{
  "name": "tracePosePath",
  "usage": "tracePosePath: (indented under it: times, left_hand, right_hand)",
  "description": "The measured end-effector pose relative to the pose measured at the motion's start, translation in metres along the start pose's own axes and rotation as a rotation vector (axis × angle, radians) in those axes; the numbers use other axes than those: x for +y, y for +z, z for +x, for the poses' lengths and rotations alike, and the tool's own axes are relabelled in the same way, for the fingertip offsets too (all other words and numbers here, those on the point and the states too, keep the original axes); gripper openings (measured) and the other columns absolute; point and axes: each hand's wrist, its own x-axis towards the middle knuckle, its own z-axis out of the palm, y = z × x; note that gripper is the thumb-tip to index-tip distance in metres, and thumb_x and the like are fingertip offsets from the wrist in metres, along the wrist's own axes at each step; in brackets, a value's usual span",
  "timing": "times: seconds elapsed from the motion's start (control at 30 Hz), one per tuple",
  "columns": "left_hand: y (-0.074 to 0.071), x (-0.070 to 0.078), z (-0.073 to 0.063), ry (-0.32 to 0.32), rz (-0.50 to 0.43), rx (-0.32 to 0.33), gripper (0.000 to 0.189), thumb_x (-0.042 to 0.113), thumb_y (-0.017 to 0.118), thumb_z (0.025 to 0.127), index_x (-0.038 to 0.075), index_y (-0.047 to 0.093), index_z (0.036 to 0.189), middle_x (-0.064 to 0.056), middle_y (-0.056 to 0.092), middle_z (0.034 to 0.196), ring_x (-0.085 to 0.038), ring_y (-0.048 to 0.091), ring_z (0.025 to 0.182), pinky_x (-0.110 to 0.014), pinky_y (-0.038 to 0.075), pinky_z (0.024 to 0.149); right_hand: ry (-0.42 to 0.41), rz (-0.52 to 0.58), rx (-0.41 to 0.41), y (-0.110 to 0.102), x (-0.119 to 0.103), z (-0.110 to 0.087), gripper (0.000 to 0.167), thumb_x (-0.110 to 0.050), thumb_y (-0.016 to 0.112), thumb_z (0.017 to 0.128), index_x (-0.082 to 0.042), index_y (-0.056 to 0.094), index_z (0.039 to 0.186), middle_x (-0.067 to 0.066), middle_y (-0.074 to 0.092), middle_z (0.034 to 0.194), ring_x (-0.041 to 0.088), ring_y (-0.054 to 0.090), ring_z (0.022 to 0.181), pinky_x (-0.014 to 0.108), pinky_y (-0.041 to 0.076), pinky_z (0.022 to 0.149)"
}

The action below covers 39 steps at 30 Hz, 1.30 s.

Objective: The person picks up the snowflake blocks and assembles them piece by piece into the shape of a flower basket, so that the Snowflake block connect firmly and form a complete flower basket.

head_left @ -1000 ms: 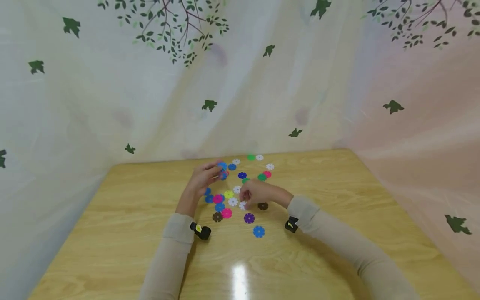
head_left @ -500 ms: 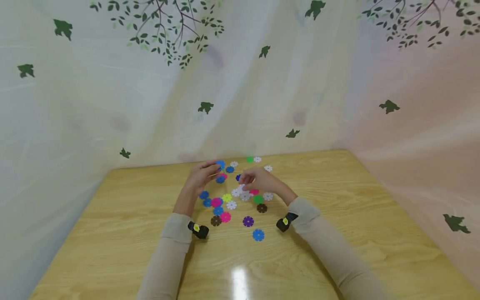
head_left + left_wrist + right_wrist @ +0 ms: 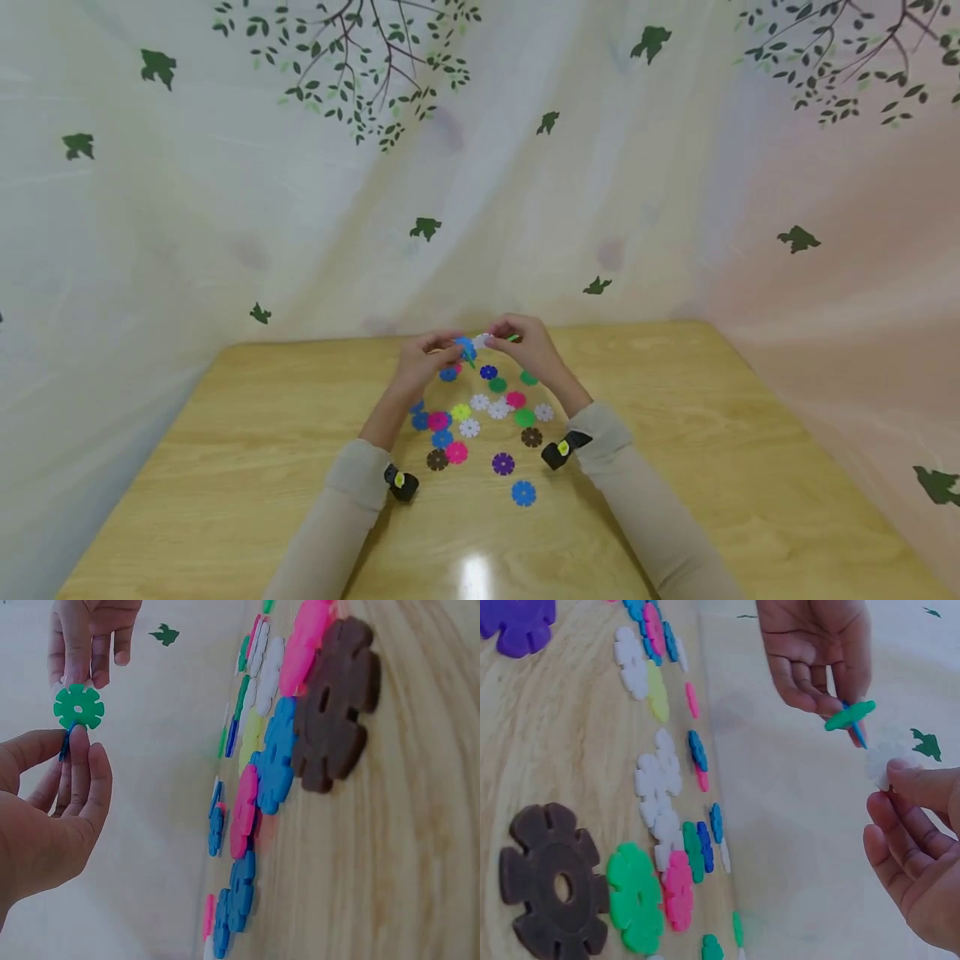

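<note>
In the head view my left hand [image 3: 420,367] is raised above the table and pinches a blue notched plastic disc [image 3: 467,346]. A green notched disc [image 3: 79,707] is slotted crosswise onto that blue one, as both wrist views show. Close by on the right, my right hand [image 3: 531,346] pinches a white notched disc [image 3: 885,757] between thumb and fingers. The right wrist view shows a small gap between the white disc and the joined pair. In the left wrist view the green disc hides most of the white one.
Several loose discs lie on the wooden table below the hands, among them a brown one [image 3: 532,437], a purple one [image 3: 503,464], a blue one [image 3: 523,493] and a yellow one [image 3: 461,412]. Some overlap. A leaf-printed curtain [image 3: 315,250] hangs behind the table.
My right hand has risen from the white discs on the table and come up beside my left hand, a white disc in its fingers. The left hand keeps its hold on the blue disc.
</note>
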Motion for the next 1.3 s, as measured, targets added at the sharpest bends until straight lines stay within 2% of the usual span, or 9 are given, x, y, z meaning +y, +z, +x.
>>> tracePosePath:
  times: [0.13,0.27,0.5,0.67,0.8,0.93,1.03,1.2,1.3]
  left_hand:
    - [0.001,0.001,-0.004,0.009,0.0,0.001,0.034,0.005,0.068,0.096,-0.008,0.065,0.128,0.002,0.065,0.088,-0.013,0.071,0.08,-0.048,0.059,0.093]
    - [0.001,0.003,-0.006,0.019,-0.017,0.01,0.032,0.004,0.068,0.097,-0.008,0.065,0.126,0.001,0.065,0.088,-0.014,0.072,0.081,-0.044,0.061,0.09]
    - [0.0,0.003,-0.006,-0.021,-0.074,-0.006,0.033,0.005,0.067,0.097,-0.008,0.062,0.127,0.002,0.068,0.088,-0.013,0.073,0.082,-0.029,0.062,0.082]
    - [-0.004,0.003,-0.008,-0.037,-0.068,-0.024,0.033,0.006,0.065,0.099,-0.008,0.061,0.128,0.003,0.068,0.088,-0.016,0.074,0.087,-0.035,0.061,0.088]
    - [-0.007,0.004,-0.009,-0.041,-0.07,-0.046,0.032,0.006,0.064,0.1,-0.008,0.061,0.128,0.002,0.07,0.089,-0.015,0.074,0.087,-0.038,0.06,0.092]
    - [-0.006,0.006,-0.009,-0.048,-0.078,-0.064,0.033,0.005,0.064,0.099,-0.011,0.059,0.128,0.004,0.072,0.089,-0.011,0.074,0.084,-0.031,0.061,0.086]
    - [-0.005,0.008,-0.008,-0.058,-0.085,-0.063,0.033,0.004,0.064,0.099,-0.012,0.06,0.128,0.004,0.072,0.089,-0.013,0.074,0.084,-0.03,0.061,0.085]
    - [-0.004,0.012,-0.007,-0.075,-0.113,-0.054,0.036,0.002,0.063,0.099,-0.013,0.058,0.13,0.005,0.071,0.087,-0.011,0.073,0.081,-0.032,0.061,0.087]
    - [-0.003,0.014,-0.007,-0.079,-0.121,-0.052,0.037,0.003,0.063,0.099,-0.013,0.057,0.132,0.005,0.07,0.088,-0.009,0.073,0.08,-0.032,0.061,0.088]
  right_hand:
    - [-0.013,0.039,0.039,0.005,0.002,-0.004,0.014,-0.013,0.075,0.093,0.0,0.074,0.1,0.018,0.075,0.096,0.028,0.069,0.089,0.021,0.056,0.07]
    - [-0.035,0.045,0.061,0.008,0.003,-0.007,0.014,-0.012,0.076,0.093,0.0,0.074,0.1,0.019,0.075,0.097,0.031,0.07,0.091,0.024,0.056,0.072]
    - [-0.024,0.053,0.063,0.011,0.005,-0.012,0.01,-0.01,0.077,0.091,-0.003,0.074,0.097,0.014,0.075,0.096,0.015,0.07,0.088,0.025,0.058,0.073]
    - [-0.04,0.052,0.067,0.015,0.006,-0.013,0.009,-0.012,0.076,0.092,-0.005,0.075,0.097,0.012,0.076,0.094,0.008,0.069,0.084,0.025,0.059,0.074]
    - [-0.057,0.051,0.067,0.015,0.003,-0.012,0.009,-0.013,0.076,0.092,-0.005,0.075,0.096,0.012,0.075,0.094,0.011,0.068,0.083,0.026,0.059,0.075]
    - [-0.081,0.086,0.073,0.015,0.001,-0.012,0.009,-0.01,0.077,0.091,-0.002,0.077,0.094,0.016,0.076,0.092,0.024,0.071,0.083,0.026,0.059,0.076]
    - [-0.111,0.126,0.086,0.015,-0.001,-0.012,0.009,-0.007,0.078,0.089,0.002,0.077,0.092,0.019,0.076,0.09,0.03,0.073,0.082,0.024,0.06,0.075]
    - [-0.17,0.141,0.111,0.018,-0.005,-0.012,0.007,0.0,0.079,0.086,0.004,0.077,0.091,0.022,0.076,0.088,0.031,0.074,0.078,0.022,0.06,0.073]
    - [-0.179,0.146,0.128,0.021,-0.006,-0.011,0.007,0.002,0.078,0.086,0.006,0.077,0.092,0.024,0.075,0.088,0.032,0.074,0.077,0.021,0.06,0.073]
